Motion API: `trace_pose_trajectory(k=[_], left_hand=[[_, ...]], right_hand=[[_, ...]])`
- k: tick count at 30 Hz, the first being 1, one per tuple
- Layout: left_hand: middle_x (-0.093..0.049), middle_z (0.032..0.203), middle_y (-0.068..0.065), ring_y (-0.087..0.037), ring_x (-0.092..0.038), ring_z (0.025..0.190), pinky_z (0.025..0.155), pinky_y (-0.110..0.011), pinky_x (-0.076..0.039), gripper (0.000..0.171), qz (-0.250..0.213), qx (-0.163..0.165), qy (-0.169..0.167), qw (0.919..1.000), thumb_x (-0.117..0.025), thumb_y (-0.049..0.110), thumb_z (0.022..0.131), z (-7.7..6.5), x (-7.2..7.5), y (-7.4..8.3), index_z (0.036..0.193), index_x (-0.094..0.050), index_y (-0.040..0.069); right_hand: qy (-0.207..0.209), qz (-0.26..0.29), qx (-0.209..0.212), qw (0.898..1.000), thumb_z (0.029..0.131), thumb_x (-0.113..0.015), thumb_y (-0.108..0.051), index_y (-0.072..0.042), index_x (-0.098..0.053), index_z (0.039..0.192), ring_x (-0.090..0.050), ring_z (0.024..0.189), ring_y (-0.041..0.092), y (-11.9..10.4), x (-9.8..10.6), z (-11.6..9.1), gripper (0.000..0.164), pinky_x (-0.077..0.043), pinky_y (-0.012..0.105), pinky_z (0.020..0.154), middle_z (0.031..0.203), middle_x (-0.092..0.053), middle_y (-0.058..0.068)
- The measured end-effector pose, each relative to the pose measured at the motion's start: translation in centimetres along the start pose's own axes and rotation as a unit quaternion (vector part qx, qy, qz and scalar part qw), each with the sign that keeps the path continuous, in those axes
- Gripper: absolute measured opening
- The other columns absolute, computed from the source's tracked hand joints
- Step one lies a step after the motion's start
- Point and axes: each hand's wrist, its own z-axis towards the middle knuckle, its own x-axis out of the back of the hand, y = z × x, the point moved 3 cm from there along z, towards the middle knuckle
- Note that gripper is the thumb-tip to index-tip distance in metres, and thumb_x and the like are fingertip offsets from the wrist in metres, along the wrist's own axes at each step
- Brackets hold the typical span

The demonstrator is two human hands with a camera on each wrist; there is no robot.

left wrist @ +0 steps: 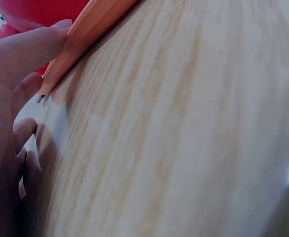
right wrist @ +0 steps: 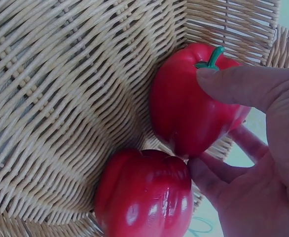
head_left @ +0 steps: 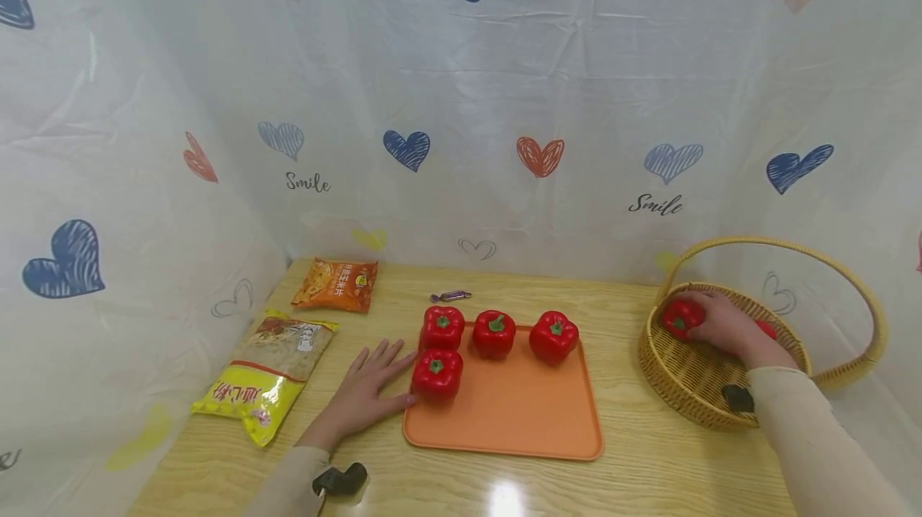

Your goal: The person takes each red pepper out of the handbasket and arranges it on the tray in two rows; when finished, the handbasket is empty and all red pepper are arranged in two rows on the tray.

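Note:
In the head view my right hand [head_left: 727, 326] reaches inside a wicker basket [head_left: 666, 381] and grips a red bell pepper [head_left: 680, 318]. The right wrist view shows the thumb near its green stem and the fingers around its far side. A second red bell pepper [right wrist: 144, 197] lies in the basket beside it, mostly covered by the hand in the head view. My left hand [head_left: 360, 398] rests at the left edge of an orange tray [head_left: 515, 417], fingers spread, thumb at the rim [left wrist: 75, 49]. Several red bell peppers stand on the tray, one [head_left: 437, 374] just by that thumb.
Left of the tray lie a yellow pasta bag [head_left: 270, 369] and an orange snack packet [head_left: 336, 285]. A purple wrapped candy [head_left: 450, 296] sits behind the tray. The basket's tall handle [head_left: 864, 301] arches over its right side. A heart-patterned curtain [head_left: 475, 85] stands behind the table.

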Motion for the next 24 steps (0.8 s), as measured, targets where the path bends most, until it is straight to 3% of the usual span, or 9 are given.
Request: trace_pose_trajectory(k=[4,11,24], left_hand=[[-0.031,0.165,-0.011,-0.036,-0.014,0.155,0.124,-0.057,-0.002,0.075,0.003,0.008,-0.011,0.9999,-0.066,0.060,0.091,0.05,0.07,0.06,0.154,-0.047,0.026],[-0.032,0.164,-0.011,-0.036,-0.014,0.155,0.124,-0.057,-0.002,0.075,0.003,0.009,-0.011,0.9999,-0.067,0.059,0.091,0.01,0.24,0.21,0.154,-0.048,0.024],[-0.030,0.165,-0.011,-0.036,-0.013,0.155,0.124,-0.057,-0.002,0.074,0.008,0.010,-0.016,0.9998,-0.065,0.060,0.091,0.04,0.00,-0.06,0.155,-0.047,0.025]], right_hand=[[-0.002,-0.001,0.005,1.000,0.081,-0.078,-0.006,0.006,-0.051,0.138,-0.045,0.118,0.062,-0.01,-0.08,0.06,0.064,-0.038,0.076,0.097,0.132,-0.041,0.044],[-0.007,0.006,0.011,1.000,0.084,-0.081,-0.013,0.003,-0.051,0.140,-0.054,0.118,0.054,-0.10,-0.11,0.00,0.065,-0.041,0.072,0.099,0.131,-0.056,0.035],[0.009,-0.011,0.022,1.000,0.084,-0.081,-0.014,0.000,-0.054,0.136,-0.057,0.114,0.052,-0.06,-0.12,-0.18,0.061,-0.045,0.070,0.096,0.127,-0.059,0.034]])
